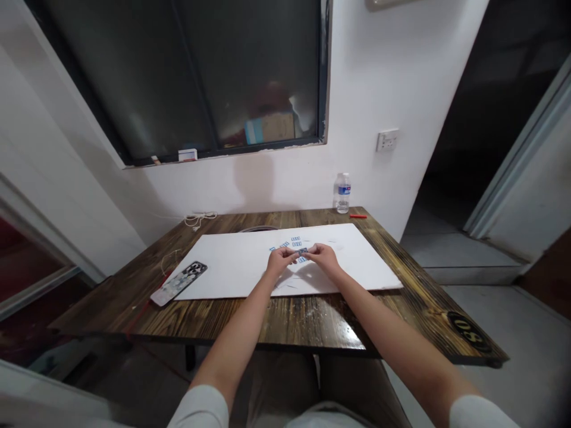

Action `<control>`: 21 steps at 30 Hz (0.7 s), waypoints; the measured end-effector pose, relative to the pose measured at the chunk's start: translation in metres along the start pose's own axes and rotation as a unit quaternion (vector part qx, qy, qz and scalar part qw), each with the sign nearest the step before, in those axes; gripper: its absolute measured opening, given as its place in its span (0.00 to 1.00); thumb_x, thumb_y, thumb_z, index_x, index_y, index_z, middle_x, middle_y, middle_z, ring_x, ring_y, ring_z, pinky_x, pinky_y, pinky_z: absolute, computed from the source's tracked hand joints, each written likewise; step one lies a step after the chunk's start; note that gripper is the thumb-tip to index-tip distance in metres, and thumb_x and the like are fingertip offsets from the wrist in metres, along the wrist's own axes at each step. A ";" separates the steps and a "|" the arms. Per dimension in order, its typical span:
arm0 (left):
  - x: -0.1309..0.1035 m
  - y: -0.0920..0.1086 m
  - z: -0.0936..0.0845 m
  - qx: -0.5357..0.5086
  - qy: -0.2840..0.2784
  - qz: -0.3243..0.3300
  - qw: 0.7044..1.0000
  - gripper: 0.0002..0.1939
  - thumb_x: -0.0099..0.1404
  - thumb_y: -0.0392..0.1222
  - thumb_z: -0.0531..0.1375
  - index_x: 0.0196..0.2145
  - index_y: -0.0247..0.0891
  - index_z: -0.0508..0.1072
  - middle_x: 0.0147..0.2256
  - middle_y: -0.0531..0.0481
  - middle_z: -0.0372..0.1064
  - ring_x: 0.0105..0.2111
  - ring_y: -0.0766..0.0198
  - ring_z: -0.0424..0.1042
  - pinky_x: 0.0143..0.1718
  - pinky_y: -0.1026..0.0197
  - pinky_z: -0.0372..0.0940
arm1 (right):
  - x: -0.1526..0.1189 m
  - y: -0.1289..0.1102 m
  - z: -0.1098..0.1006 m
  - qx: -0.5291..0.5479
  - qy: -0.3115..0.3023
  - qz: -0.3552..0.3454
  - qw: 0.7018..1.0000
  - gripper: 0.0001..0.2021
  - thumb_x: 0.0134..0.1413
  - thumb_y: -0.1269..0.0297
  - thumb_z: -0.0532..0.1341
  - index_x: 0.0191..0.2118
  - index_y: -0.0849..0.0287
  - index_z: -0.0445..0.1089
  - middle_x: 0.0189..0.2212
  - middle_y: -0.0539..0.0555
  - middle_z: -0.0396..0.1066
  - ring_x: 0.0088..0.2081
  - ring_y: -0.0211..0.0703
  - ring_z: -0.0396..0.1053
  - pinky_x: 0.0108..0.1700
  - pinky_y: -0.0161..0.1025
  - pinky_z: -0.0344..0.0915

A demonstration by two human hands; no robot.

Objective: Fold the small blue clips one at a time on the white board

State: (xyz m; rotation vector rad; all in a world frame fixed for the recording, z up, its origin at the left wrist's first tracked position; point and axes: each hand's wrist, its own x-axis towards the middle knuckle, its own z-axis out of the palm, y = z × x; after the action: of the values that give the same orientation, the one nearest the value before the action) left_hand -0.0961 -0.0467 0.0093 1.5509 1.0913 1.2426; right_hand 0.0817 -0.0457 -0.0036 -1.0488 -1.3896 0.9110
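My left hand (279, 261) and my right hand (324, 257) meet over the white board (232, 261), fingers pinched. Between their fingertips is a small dark-blue piece (303, 251), held from both ends; its exact kind is too small to make out. Just beyond the hands lie several small blue-and-white rectangular pieces (297, 244) in short rows. Another blue piece (272, 249) sits a little to the left of them, and more show close under the held piece. Thin dark lines or slivers mark the board around my hands.
The board rests on a dark wooden table (428, 315). A phone (181, 283) overlaps the board's left edge. At the back stand a water bottle (343, 194), a red pen-like object (358, 216) and a white cable (199, 220). A round "08" plate (469, 331) marks the right corner.
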 end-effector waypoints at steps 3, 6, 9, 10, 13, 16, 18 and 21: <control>-0.001 -0.001 0.001 -0.002 -0.008 0.001 1.000 0.20 0.45 0.55 0.71 0.26 0.34 0.75 0.21 0.48 0.72 0.22 0.64 0.70 0.27 0.62 0.64 | -0.002 0.001 -0.001 -0.010 0.013 -0.014 1.000 0.25 0.28 0.42 0.71 0.20 0.58 0.63 0.18 0.48 0.67 0.23 0.39 0.63 0.27 0.36 0.59; -0.002 0.000 0.001 -0.001 -0.011 0.000 1.000 0.20 0.44 0.55 0.71 0.24 0.34 0.75 0.20 0.48 0.72 0.21 0.64 0.70 0.27 0.62 0.64 | -0.003 0.002 0.001 0.018 0.008 -0.025 0.999 0.26 0.29 0.42 0.71 0.29 0.57 0.67 0.19 0.46 0.66 0.23 0.39 0.64 0.28 0.36 0.60; -0.002 0.002 0.001 0.011 -0.016 0.005 1.000 0.20 0.45 0.55 0.70 0.26 0.34 0.76 0.21 0.48 0.72 0.22 0.63 0.70 0.27 0.62 0.65 | -0.003 0.004 0.002 0.018 -0.011 -0.031 0.999 0.27 0.32 0.43 0.70 0.34 0.59 0.70 0.19 0.47 0.67 0.23 0.40 0.65 0.29 0.37 0.61; -0.001 0.002 0.001 0.016 -0.013 0.004 1.000 0.20 0.46 0.55 0.70 0.26 0.34 0.76 0.21 0.48 0.72 0.22 0.63 0.71 0.27 0.62 0.64 | -0.003 0.005 0.001 0.009 -0.017 -0.032 0.999 0.26 0.34 0.43 0.70 0.35 0.59 0.71 0.20 0.48 0.68 0.24 0.40 0.65 0.29 0.37 0.61; 0.001 0.000 0.001 0.020 0.027 0.000 0.999 0.19 0.47 0.54 0.69 0.27 0.35 0.75 0.20 0.49 0.71 0.21 0.64 0.71 0.25 0.64 0.63 | 0.000 0.005 -0.002 -0.031 -0.017 -0.038 0.999 0.22 0.45 0.45 0.65 0.37 0.60 0.73 0.27 0.53 0.74 0.30 0.44 0.69 0.35 0.39 0.64; 0.005 -0.004 0.001 0.019 0.081 0.000 0.996 0.18 0.48 0.53 0.68 0.28 0.35 0.74 0.21 0.52 0.71 0.19 0.67 0.69 0.22 0.66 0.61 | -0.002 0.003 -0.007 -0.175 -0.013 -0.063 0.983 0.15 0.58 0.54 0.58 0.44 0.58 0.73 0.40 0.57 0.75 0.41 0.47 0.69 0.45 0.43 0.64; 0.006 -0.006 -0.001 0.023 0.113 -0.003 0.993 0.18 0.49 0.52 0.68 0.29 0.35 0.73 0.21 0.52 0.70 0.19 0.68 0.69 0.20 0.67 0.59 | -0.006 0.002 -0.009 -0.330 -0.030 -0.084 0.940 0.15 0.61 0.59 0.56 0.49 0.56 0.72 0.47 0.58 0.72 0.49 0.51 0.64 0.50 0.46 0.59; 0.006 -0.008 -0.002 0.028 0.147 -0.021 0.989 0.17 0.50 0.52 0.67 0.30 0.36 0.73 0.23 0.51 0.70 0.19 0.68 0.68 0.17 0.69 0.57 | -0.013 0.001 -0.008 -0.494 -0.072 -0.101 0.861 0.16 0.62 0.59 0.55 0.53 0.50 0.70 0.55 0.58 0.65 0.57 0.58 0.55 0.53 0.52 0.53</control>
State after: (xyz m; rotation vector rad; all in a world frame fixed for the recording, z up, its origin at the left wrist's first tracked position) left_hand -0.0982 -0.0388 0.0031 1.4051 1.3488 1.4540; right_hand 0.0894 -0.0582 -0.0078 -1.5457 -2.1226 0.0476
